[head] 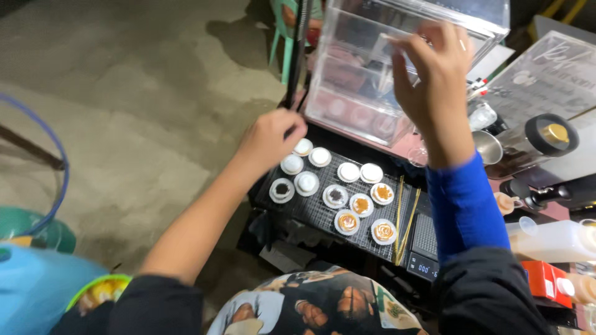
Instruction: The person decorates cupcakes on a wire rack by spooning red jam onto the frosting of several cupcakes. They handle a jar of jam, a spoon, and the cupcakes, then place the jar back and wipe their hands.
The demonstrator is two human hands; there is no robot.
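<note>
the left hand [270, 138] is closed around a thin dark rod [297, 56] just above the wire rack [323, 214] of small round cakes [347, 221]. the right hand [434, 74] is raised, fingers loosely spread, holding nothing, against the clear display case [354, 80]. best to keep the rod steady, clear of the cakes.

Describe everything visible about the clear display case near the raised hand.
The clear display case looks like transparent acrylic, box-shaped, with shelves inside and a pinkish base. It stands tilted in this view at the upper middle, behind the black wire rack of small round pastries. The right hand is raised in front of its upper edge; whether it touches is unclear. Its contents are blurred.
</note>
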